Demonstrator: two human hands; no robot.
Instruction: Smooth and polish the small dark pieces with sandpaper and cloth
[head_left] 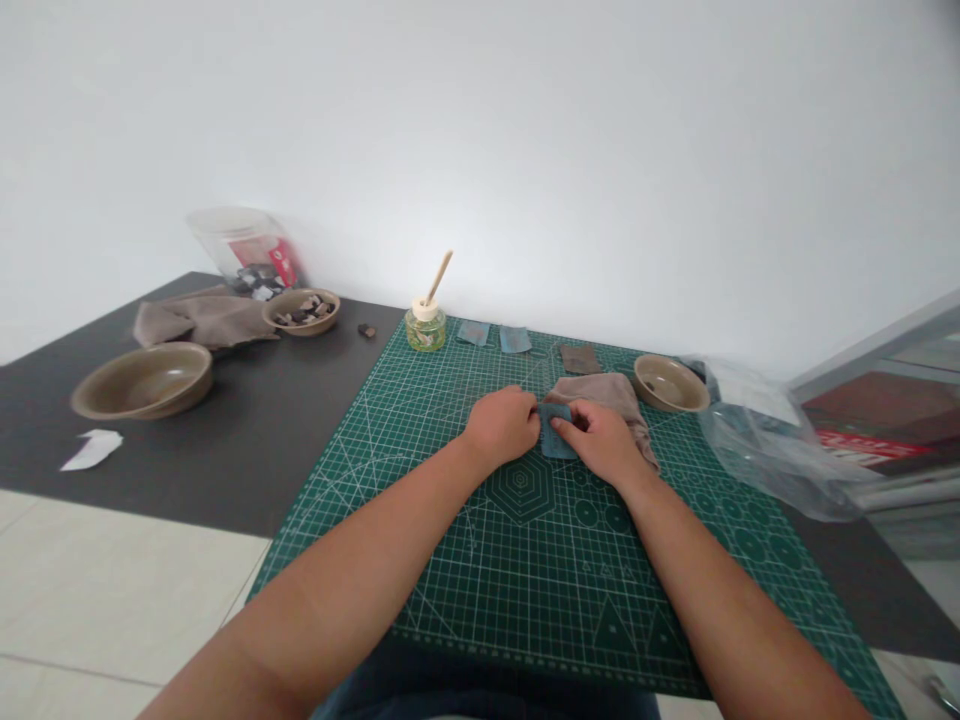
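Note:
Near the middle of the green cutting mat [450, 500], my right hand [604, 438] grips a small blue-grey square piece [556, 440], with the thumb on its face. My left hand [506, 425] is closed at the piece's left edge; its fingertips are hidden, so what they pinch cannot be made out. Just behind my right hand lies a crumpled brown cloth [607, 392]. Two blue-grey squares, one on the left [474, 332] and one on the right [515, 340], and a brown square [580, 359] lie along the mat's back edge.
A glass bottle [425, 328] with a stick stands back left. One bowl [671, 384] and clear plastic [780, 440] are at right. At left are an empty-looking bowl [142, 382], a bowl of dark pieces [304, 312], a cloth [202, 318], a clear tub [244, 250] and white paper [92, 450].

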